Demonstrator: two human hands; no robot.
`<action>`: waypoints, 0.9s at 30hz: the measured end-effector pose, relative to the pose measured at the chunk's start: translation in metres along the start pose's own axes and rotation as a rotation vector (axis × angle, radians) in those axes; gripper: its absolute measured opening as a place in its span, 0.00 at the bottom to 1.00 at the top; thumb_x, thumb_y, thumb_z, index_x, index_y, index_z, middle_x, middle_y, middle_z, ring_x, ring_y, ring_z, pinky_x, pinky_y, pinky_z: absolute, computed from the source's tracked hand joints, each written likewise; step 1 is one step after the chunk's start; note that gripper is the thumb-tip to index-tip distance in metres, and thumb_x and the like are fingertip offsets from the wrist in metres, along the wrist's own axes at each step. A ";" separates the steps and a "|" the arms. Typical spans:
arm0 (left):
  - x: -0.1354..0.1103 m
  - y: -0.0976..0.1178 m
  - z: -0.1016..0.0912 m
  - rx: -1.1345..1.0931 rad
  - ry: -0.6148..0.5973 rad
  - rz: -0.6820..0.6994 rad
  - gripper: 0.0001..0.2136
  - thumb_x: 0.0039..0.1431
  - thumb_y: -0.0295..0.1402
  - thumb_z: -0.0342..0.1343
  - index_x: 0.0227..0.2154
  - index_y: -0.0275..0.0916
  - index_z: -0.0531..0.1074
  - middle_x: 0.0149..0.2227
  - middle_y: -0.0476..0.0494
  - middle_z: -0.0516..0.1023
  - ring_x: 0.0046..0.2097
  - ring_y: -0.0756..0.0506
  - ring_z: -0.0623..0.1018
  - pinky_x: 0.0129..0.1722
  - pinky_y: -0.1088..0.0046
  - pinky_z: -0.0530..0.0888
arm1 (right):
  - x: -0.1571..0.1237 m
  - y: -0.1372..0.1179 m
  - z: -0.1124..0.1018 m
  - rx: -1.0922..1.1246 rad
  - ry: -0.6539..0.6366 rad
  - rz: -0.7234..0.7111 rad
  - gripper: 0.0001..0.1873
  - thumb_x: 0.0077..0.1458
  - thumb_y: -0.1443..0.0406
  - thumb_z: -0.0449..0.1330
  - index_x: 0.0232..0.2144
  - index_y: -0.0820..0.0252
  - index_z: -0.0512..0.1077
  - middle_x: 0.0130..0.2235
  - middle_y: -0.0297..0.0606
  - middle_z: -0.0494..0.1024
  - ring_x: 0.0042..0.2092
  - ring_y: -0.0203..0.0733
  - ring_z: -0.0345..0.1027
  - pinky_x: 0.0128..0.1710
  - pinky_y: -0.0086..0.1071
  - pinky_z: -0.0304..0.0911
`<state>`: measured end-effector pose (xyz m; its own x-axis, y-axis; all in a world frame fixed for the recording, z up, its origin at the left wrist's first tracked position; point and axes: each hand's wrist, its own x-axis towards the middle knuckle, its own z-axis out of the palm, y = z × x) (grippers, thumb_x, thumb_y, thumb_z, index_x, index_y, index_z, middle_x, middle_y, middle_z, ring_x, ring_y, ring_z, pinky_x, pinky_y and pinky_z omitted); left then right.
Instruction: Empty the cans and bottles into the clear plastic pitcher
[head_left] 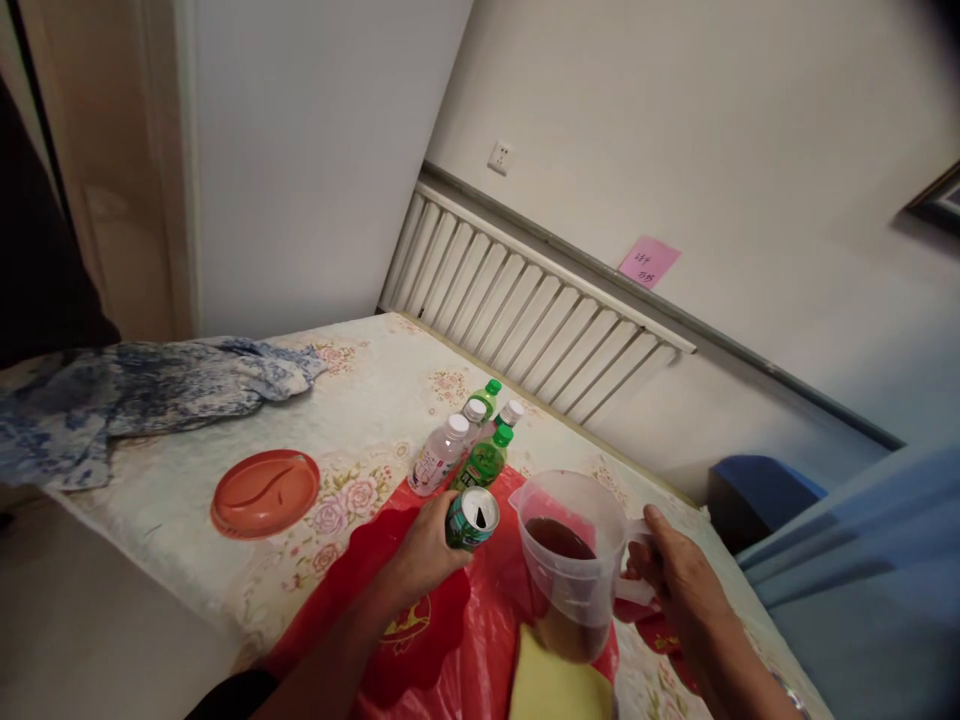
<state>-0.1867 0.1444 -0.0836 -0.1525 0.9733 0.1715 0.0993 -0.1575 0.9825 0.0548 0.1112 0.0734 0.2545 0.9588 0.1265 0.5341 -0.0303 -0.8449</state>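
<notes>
My left hand (429,548) is wrapped round a green drink can (474,518), whose top opening shows dark. To its right, my right hand (679,560) grips the handle of a clear plastic pitcher (566,590), which is partly filled with brown liquid. The can and the pitcher are apart from each other. Just behind the can stand several bottles, among them a clear bottle with a white cap (439,460) and a green bottle (484,462). Under my left forearm lies a red scalloped mat (409,650). A yellow cloth (559,685) sits below the pitcher.
A red plastic sheet (484,640) covers part of the floral tablecloth (375,420). An orange-red plate or lid (266,493) lies at left, near a bunched blue-and-white cloth (202,385). A white radiator (525,300) runs along the wall behind. Blue fabric (862,560) hangs at right.
</notes>
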 end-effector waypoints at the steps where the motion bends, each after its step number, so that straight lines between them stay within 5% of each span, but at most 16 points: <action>1: 0.000 -0.001 0.000 0.000 -0.023 0.027 0.28 0.35 0.23 0.61 0.43 0.51 0.72 0.45 0.48 0.78 0.49 0.40 0.76 0.47 0.68 0.69 | 0.001 -0.002 -0.001 -0.016 -0.022 0.009 0.31 0.54 0.41 0.49 0.10 0.54 0.57 0.12 0.29 0.56 0.15 0.33 0.45 0.17 0.29 0.42; 8: 0.000 -0.007 -0.001 0.028 -0.073 0.122 0.26 0.38 0.24 0.58 0.44 0.50 0.70 0.46 0.46 0.77 0.48 0.39 0.76 0.47 0.67 0.70 | 0.020 -0.002 -0.011 -0.225 -0.134 -0.156 0.34 0.52 0.39 0.46 0.08 0.54 0.60 0.13 0.33 0.59 0.18 0.37 0.53 0.22 0.33 0.50; 13: 0.000 -0.006 -0.001 0.052 -0.073 0.129 0.26 0.38 0.24 0.58 0.45 0.50 0.69 0.47 0.46 0.76 0.50 0.39 0.75 0.49 0.66 0.69 | 0.023 -0.012 -0.009 -0.291 -0.201 -0.169 0.35 0.50 0.37 0.45 0.07 0.54 0.57 0.12 0.33 0.59 0.17 0.36 0.50 0.24 0.34 0.52; 20: 0.000 -0.001 -0.004 0.285 -0.183 0.051 0.28 0.41 0.25 0.58 0.49 0.49 0.64 0.52 0.49 0.73 0.54 0.45 0.72 0.52 0.73 0.67 | 0.021 -0.024 -0.007 -0.363 -0.269 -0.158 0.30 0.56 0.43 0.42 0.11 0.52 0.51 0.13 0.30 0.55 0.19 0.35 0.48 0.23 0.33 0.49; 27: 0.000 -0.003 -0.003 0.277 -0.171 0.057 0.28 0.41 0.25 0.59 0.49 0.49 0.64 0.53 0.48 0.73 0.56 0.42 0.71 0.53 0.70 0.66 | 0.030 -0.013 -0.008 -0.351 -0.316 -0.138 0.29 0.57 0.43 0.43 0.14 0.53 0.50 0.15 0.27 0.51 0.20 0.34 0.43 0.22 0.32 0.44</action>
<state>-0.1903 0.1447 -0.0862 0.0256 0.9819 0.1875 0.3702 -0.1836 0.9106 0.0617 0.1385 0.0922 -0.0659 0.9977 0.0146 0.7987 0.0616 -0.5986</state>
